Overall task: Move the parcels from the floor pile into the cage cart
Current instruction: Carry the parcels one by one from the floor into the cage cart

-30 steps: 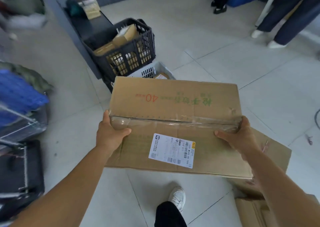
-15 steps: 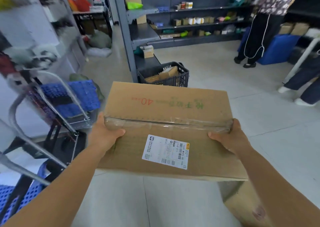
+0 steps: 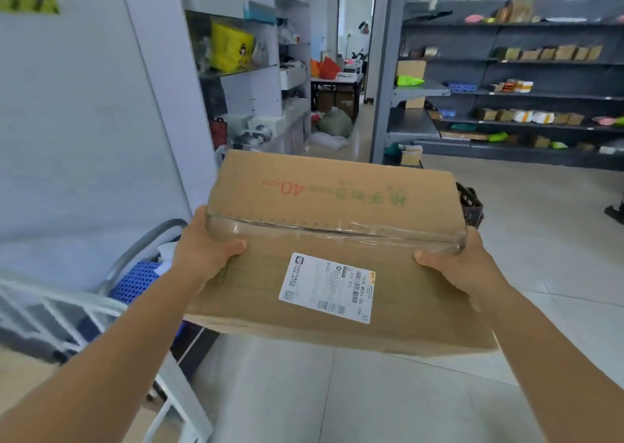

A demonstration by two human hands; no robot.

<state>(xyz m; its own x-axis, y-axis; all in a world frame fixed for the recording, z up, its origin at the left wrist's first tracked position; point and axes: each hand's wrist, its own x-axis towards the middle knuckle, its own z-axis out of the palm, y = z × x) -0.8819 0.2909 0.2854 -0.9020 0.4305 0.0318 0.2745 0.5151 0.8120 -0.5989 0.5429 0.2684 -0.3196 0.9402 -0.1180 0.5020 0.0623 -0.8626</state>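
A large flat cardboard parcel (image 3: 337,212), taped along its top seam and bearing a white shipping label, is held up in front of me at chest height. My left hand (image 3: 202,250) grips its left edge and my right hand (image 3: 452,267) grips its right edge, thumbs on top. The cage cart (image 3: 101,311), with white metal bars and a grey curved handle, stands low at the left, below and left of the parcel. A blue perforated panel (image 3: 135,280) shows inside it.
A pale wall (image 3: 84,138) rises at the left. Shelving with goods (image 3: 523,81) lines the back and right. A black crate's corner (image 3: 471,209) peeks out behind the parcel. Tiled floor (image 3: 337,392) lies below.
The view has lifted and swung left, from the floor to the shelves and cart. The parcel has risen with both hands still on it, and the cart is now closer at the lower left.
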